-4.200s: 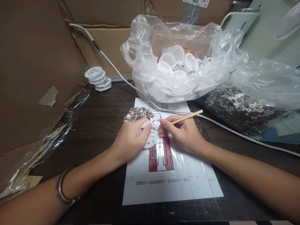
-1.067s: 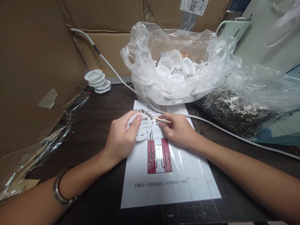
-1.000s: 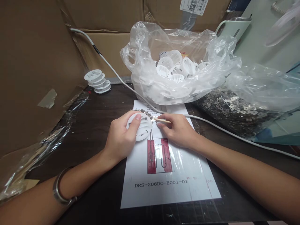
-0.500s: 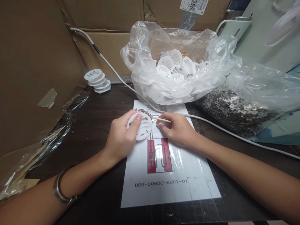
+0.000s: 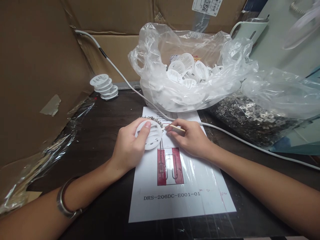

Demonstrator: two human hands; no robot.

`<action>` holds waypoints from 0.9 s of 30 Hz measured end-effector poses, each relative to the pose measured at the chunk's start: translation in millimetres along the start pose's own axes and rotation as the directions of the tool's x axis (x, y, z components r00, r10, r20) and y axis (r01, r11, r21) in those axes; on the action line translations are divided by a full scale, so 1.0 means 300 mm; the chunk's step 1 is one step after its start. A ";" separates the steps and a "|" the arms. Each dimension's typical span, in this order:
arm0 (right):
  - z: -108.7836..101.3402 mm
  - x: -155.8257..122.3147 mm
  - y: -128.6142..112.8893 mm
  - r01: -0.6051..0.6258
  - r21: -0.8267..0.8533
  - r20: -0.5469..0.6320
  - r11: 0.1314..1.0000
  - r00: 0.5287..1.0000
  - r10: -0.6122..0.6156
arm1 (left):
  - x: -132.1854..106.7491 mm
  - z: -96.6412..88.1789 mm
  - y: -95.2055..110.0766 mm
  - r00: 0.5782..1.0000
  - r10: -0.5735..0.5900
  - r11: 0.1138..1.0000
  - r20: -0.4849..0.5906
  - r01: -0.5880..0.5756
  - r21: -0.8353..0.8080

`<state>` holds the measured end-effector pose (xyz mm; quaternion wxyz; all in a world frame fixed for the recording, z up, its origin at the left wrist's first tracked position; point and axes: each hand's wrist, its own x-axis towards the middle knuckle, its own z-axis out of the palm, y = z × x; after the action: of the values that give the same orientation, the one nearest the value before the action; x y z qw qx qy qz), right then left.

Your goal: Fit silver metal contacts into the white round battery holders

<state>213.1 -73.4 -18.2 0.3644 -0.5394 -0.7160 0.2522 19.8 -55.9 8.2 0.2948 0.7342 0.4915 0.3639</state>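
My left hand grips a round white slotted plastic disc, its thumb pressed on the disc's face. Just past the disc's far edge lies a small heap of metal clips. My right hand is closed around a thin wooden stick, fingertips beside the heap and a short way right of the disc. Under both hands lies a printed sheet with a red-and-white diagram and the text DRS-206DC-E001-01.
A clear plastic bag of white discs stands behind the sheet. Farther right sits a bag of small metal clips. Stacked white discs stand at back left. A white cable crosses the table, and cardboard walls the left.
The stick has tilted in my right hand, and its tip has drawn back from the metal clips. My left hand and the disc have stayed in place.
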 end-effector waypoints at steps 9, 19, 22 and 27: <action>0.000 -0.008 -0.031 0.122 0.203 -0.137 0.972 0.986 -0.096 | -0.002 -0.001 -0.002 1.000 0.010 1.000 0.022 -0.010 -0.021; 0.018 -0.006 -0.014 0.047 0.176 -0.148 0.983 0.989 -0.020 | -0.001 0.000 -0.004 1.000 0.002 1.000 0.018 -0.002 -0.023; 0.022 -0.002 -0.002 0.085 0.082 -0.120 0.993 0.990 -0.074 | 0.001 0.000 -0.002 1.000 0.006 1.000 0.018 -0.006 -0.014; -0.077 0.033 -0.089 0.034 0.059 -0.135 0.998 0.991 -0.026 | -0.001 -0.003 0.001 0.999 0.014 1.000 0.030 -0.014 0.006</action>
<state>214.3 -72.5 18.5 0.4316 -0.5331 -0.6898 0.2316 19.2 -56.1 8.9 0.2975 0.7438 0.4830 0.3535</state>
